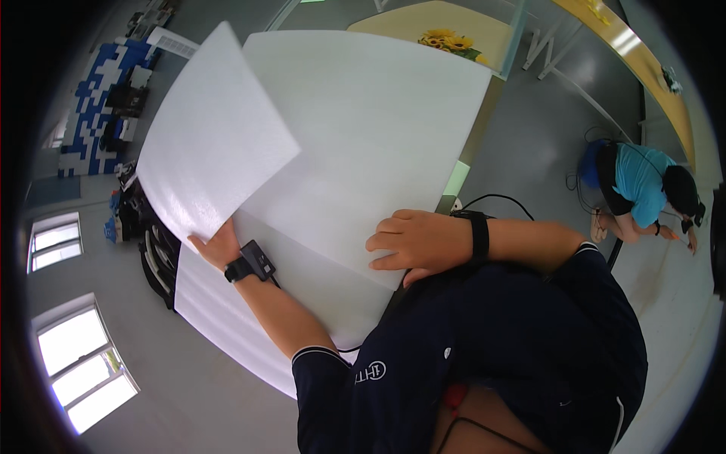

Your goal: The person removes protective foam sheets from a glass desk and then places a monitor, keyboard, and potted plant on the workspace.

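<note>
Partly behind white sheet (215, 136), left hand (218, 247)

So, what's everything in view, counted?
Raised sheet: 1, white, left of centre
Flat sheets: count unclear, white, beneath it
Sunflowers: several, yellow, beyond far edge
Windows: at least 2, white, left
Patterned surface: 1, blue-and-white, upper left
Long tabletop: 1, yellow, upper right
Co-worker: 1, light-blue top, right
Wrist straps: 2, black, both wrists
Shirt: 1, navy, lower centre
Left hand: 1, at raised sheet's lower edge
Right hand: 1, on flat sheets
</note>
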A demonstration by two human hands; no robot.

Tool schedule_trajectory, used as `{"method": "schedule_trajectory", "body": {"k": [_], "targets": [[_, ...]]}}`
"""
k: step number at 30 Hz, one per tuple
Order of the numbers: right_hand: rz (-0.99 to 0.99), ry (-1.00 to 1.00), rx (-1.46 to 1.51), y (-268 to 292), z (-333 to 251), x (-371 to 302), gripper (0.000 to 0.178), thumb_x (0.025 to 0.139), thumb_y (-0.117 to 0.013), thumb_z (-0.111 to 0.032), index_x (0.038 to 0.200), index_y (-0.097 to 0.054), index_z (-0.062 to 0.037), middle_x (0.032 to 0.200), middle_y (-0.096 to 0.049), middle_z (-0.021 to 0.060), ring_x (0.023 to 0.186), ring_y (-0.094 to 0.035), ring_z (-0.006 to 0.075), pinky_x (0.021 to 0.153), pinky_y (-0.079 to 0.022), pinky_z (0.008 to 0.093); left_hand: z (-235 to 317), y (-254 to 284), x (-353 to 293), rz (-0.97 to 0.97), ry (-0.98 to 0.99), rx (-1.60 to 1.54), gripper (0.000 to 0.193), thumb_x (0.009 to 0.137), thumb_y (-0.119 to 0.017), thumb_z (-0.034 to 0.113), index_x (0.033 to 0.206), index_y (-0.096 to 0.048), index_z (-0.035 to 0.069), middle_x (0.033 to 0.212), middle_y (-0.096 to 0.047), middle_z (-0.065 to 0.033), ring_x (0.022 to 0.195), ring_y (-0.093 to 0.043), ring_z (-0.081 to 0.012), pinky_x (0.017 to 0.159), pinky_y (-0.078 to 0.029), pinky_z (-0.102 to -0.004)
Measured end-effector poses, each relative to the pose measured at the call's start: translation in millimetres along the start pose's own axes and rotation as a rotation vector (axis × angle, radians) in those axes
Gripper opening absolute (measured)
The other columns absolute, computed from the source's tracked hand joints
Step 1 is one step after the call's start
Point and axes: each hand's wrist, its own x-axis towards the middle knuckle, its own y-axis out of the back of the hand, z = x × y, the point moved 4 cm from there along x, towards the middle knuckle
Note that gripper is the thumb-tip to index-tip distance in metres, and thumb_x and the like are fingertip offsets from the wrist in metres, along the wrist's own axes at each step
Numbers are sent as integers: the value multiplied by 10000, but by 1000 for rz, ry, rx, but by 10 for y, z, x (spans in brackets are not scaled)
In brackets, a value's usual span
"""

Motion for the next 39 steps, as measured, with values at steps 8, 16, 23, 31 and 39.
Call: {"method": "schedule_trajectory", "body": {"k": [8, 16, 23, 31, 39], "targets": [[-5, -4, -102, -23, -38, 66, 494, 661, -668, -358, 1089, -527, -155, 1309, -355, 65, 1240, -267, 276, 1001, -209, 483, 58, 78, 28, 52, -40, -117, 528, 898, -299, 393, 1305, -249, 60, 1320, -316, -130, 1202, -309, -304, 1005, -235, -450], [-41, -55, -169, 57, -65, 149, 503, 653, -665, -390, 1080, -536, -156, 1262, -408, 52, 1222, -300, 258, 990, -224, 490, 98, 88, 19, -13, 12, -143, 507, 902, -328, 374, 1297, -253, 65, 1331, -288, -118, 1216, -269, -299, 998, -250, -461], [-86, 14, -216, 47, -40, 150, 446, 695, -639, -353, 1064, -534, -125, 1238, -438, 34, 1215, -322, 233, 989, -225, 494, 87, 63, 11, 54, 9, -130, 538, 898, -325, 385, 1301, -226, 43, 1334, -269, -141, 1223, -261, -317, 993, -247, -488], [19, 229, -225, -61, -81, 120, 265, 776, -495, -100, 1031, -522, -34, 1121, -532, 78, 1089, -480, 205, 973, -301, 447, 98, 92, 11, -1, -2, -189, 586, 889, -284, 448, 1321, -175, 67, 1359, -214, -149, 1246, -213, -349, 987, -208, -558], [10, 315, -100, -66, -52, 95, 236, 779, -479, -60, 1009, -517, -26, 1137, -521, 90, 1099, -474, 223, 968, -312, 448, 105, 183, 4, -56, 19, -277, 721, 863, -272, 504, 1332, -13, 22, 1388, -1, -192, 1281, -36, -369, 975, -95, -637]]}}
